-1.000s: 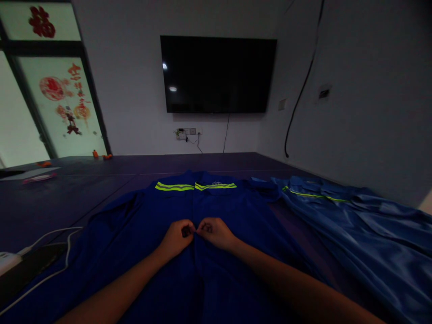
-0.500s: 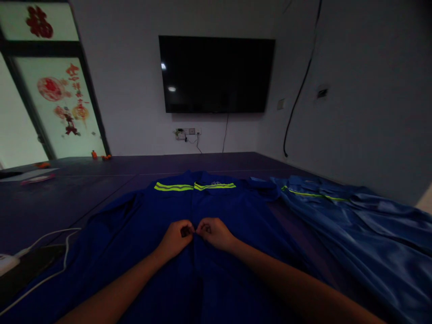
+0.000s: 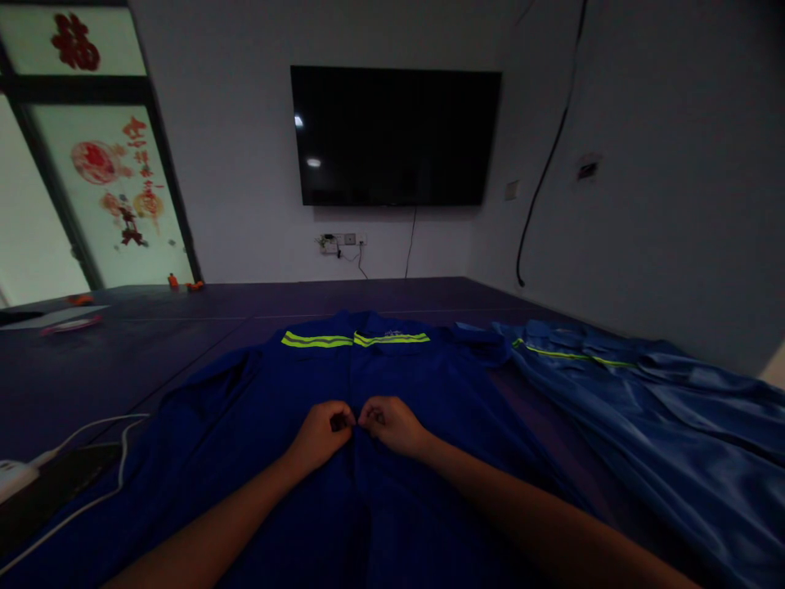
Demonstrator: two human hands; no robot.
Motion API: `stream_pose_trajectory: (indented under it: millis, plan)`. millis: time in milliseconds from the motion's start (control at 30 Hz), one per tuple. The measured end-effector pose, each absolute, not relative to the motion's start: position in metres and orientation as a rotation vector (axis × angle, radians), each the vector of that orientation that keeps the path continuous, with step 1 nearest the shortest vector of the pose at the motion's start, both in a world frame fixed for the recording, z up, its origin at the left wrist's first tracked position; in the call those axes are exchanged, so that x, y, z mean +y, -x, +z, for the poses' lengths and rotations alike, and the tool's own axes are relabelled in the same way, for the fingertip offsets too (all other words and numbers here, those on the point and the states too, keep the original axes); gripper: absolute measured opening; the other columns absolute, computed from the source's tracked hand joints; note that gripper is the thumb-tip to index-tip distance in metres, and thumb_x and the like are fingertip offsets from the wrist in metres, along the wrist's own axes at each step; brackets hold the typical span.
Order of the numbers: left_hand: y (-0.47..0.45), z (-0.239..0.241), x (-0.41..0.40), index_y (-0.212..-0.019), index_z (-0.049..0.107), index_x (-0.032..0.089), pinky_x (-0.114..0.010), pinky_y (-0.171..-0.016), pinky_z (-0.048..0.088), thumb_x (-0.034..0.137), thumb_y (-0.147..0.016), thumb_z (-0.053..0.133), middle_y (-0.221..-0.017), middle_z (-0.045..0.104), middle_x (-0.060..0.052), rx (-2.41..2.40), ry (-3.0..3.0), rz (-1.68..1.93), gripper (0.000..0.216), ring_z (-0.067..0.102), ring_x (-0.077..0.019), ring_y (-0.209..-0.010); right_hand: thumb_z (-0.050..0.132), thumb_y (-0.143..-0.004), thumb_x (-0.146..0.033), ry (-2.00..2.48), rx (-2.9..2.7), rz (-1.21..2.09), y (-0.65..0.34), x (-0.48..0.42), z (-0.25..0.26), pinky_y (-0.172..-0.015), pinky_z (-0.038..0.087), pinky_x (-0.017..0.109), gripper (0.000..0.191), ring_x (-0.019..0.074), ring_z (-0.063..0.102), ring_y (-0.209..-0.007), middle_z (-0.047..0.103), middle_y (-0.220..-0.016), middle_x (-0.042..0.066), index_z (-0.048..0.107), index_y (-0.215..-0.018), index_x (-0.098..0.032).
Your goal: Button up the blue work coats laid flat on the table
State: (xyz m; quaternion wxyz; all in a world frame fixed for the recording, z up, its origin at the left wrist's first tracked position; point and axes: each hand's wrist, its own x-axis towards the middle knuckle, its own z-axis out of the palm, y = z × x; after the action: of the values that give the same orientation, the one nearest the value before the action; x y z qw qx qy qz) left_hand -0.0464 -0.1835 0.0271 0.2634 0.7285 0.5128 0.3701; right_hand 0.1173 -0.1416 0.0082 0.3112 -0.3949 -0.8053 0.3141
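Note:
A dark blue work jacket (image 3: 405, 372) with yellow-green reflective stripes across the chest lies spread out in front of me, its collar at the far end. My left hand (image 3: 324, 429) is closed in a pinch on the jacket's front edge at the middle seam. Right beside it, my right hand (image 3: 389, 424) pinches the same front edge from the other side. The fingertips of both hands nearly meet. Whether a button or zip lies between them is too dark and small to tell.
A second blue garment (image 3: 601, 401) with a yellow-green stripe lies to the right. At the left are a white power strip (image 3: 17, 478) and its white cable (image 3: 124, 446). A purple surface (image 3: 202, 315) runs back to the wall, under a television (image 3: 398, 137).
Both hands stay at the same place on the jacket's front edge, with hardly any movement. The whole view has shifted very slightly.

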Motion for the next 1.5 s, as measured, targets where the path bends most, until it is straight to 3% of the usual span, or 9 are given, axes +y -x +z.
stream_pose_trajectory:
  millis: [1067,1500]
  plan:
    - [0.0433,0.0294,-0.1851,-0.066,0.058,0.015,-0.02,-0.055,0.036,0.008,-0.06,0.047,-0.058,0.055,0.002,1.396,-2.047,0.992,0.015,0.051,-0.0118,-0.057,0.058,-0.071,-0.021,1.035,-2.09,0.868,-0.1175,-0.1413,0.009,-0.046,0.035,0.017,0.007,0.008,0.052,-0.05,0.058,-0.057,-0.002,0.063,-0.073,-0.016]
    - [0.0449,0.0257,-0.1833,-0.069,0.06,0.015,-0.021,-0.055,0.037,0.008,-0.061,0.046,-0.063,0.059,0.0,1.376,-2.075,1.006,0.018,0.052,-0.0119,-0.058,0.05,-0.079,-0.03,1.043,-2.066,0.738,-0.1169,-0.1439,0.0128,-0.045,0.032,0.018,0.023,0.0087,0.05,-0.049,0.057,-0.053,-0.001,0.059,-0.064,-0.015]
